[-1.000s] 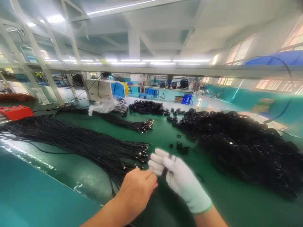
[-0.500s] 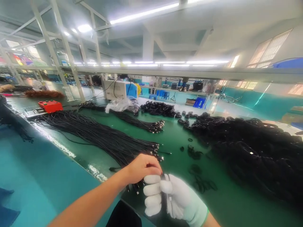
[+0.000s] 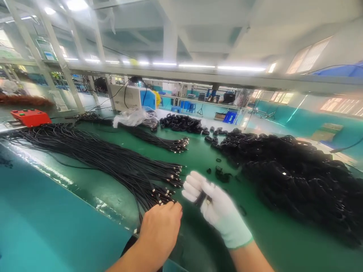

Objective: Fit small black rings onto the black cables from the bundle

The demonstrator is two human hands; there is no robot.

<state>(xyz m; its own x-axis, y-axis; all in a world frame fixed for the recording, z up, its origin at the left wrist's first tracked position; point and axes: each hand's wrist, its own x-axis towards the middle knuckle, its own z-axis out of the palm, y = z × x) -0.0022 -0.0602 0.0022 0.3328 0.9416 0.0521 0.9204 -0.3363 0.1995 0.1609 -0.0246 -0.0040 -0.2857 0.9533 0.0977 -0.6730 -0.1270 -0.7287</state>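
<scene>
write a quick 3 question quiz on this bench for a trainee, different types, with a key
1. Multiple choice: which hand wears a white glove and holds a black cable? A) left, B) right, C) both
2. True or false: the long laid-out cables are left of the large heap of coiled cables.
3. Fill in the colour: the push-button box at the left is ____.

Key: 1. B, the right hand; 2. true; 3. red.
</scene>
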